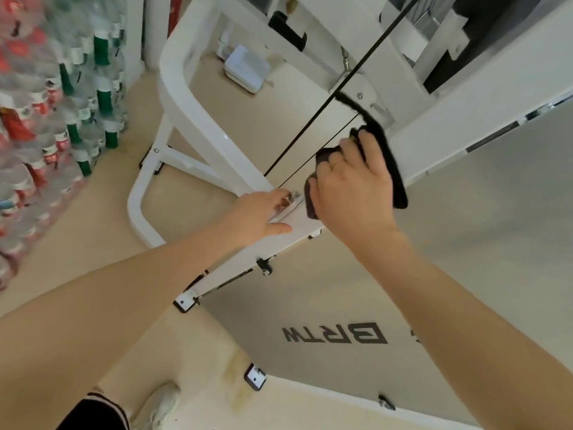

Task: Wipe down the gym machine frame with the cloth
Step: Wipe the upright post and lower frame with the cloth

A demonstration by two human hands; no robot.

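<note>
A white gym machine frame (198, 125) fills the middle of the head view, with a curved tube on the left and a slanted bar running toward me. My right hand (350, 187) is closed around a dark cloth (387, 156), pressing it against the slanted bar near a metal bracket. A strip of the cloth trails up along the frame. My left hand (257, 215) rests flat on the same bar just left of the cloth, fingers spread, holding nothing. Two thin black cables (313, 125) run diagonally past the hands.
Stacked water bottles (55, 97) with red and green labels stand at the left. A grey floor mat (465, 274) with black lettering lies under the frame. A white box (245, 69) sits on the beige floor behind. My shoe (164, 405) shows at the bottom.
</note>
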